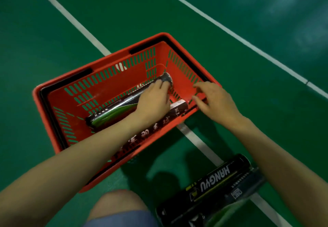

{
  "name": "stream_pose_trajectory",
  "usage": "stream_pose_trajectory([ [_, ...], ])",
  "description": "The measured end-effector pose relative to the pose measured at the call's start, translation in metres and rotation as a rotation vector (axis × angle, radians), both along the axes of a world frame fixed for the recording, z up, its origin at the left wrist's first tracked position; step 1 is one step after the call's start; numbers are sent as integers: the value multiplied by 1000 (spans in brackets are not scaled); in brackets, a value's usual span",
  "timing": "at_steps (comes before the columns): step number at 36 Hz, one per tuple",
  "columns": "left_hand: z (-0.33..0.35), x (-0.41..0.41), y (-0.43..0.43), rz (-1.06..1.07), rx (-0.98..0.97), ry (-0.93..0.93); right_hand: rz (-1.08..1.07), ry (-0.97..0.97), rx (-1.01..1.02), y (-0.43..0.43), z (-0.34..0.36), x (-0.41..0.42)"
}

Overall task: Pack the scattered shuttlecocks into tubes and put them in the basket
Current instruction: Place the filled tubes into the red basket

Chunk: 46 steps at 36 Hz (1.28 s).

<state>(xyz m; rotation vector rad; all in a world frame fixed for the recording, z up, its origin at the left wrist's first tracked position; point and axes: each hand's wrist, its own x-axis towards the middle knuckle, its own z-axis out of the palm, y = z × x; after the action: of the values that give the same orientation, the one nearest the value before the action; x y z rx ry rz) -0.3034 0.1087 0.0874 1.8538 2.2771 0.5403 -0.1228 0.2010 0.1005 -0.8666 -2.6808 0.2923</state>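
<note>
A red plastic basket (58, 83) stands on the green court floor. Inside it lie two tubes: a black-and-green tube (113, 108) along the middle and a dark maroon tube (156, 127) with white characters against the near wall. My left hand (153, 99) is inside the basket, its fingers curled over the far end of the black-and-green tube. My right hand (213, 100) hovers over the basket's right rim with relaxed fingers, holding nothing. No loose shuttlecocks show.
Two black tubes lie on the floor near my right forearm: one marked HANGYU (209, 184) and a second tube (237, 194) beside it. My bare knee (117, 203) is at the bottom. White court lines (230, 31) cross the floor.
</note>
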Motion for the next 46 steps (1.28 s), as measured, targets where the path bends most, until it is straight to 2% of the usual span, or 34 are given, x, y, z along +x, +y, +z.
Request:
stream_pose_trajectory([
  [3,13,39,6,-195,133,102,-38,85,38,-4,8,41],
  [8,-3,107,2,-549,22,272,-104,-66,-1,-5,-6,111],
  [11,-25,143,-2,-634,-246,314,-161,-247,-139,-12,-33,151],
  [16,-76,183,2,-625,-632,331,-169,-469,-355,-32,-86,204],
  [19,-102,197,-1,-552,-807,236,-159,-730,-404,-39,-109,224],
  [23,-128,219,-18,-542,-1003,42,-64,-938,-403,-50,-131,244],
  [25,-140,228,-29,-570,-1063,25,-2,-1015,-410,-59,-141,250],
  [28,-156,233,-42,-604,-1069,-21,62,-1078,-416,-71,-150,254],
  [32,-171,230,-49,-516,-1114,-203,147,-1146,-322,-76,-153,258],
  [35,-177,228,-56,-441,-1123,-311,223,-1141,-242,-79,-157,262],
  [38,-181,225,-59,-374,-1052,-417,315,-1092,-200,-86,-164,268],
  [43,-180,215,-57,-255,-830,-383,394,-1120,-186,-102,-174,266],
  [46,-178,214,-54,-222,-802,-330,372,-1170,-204,-107,-180,252],
])
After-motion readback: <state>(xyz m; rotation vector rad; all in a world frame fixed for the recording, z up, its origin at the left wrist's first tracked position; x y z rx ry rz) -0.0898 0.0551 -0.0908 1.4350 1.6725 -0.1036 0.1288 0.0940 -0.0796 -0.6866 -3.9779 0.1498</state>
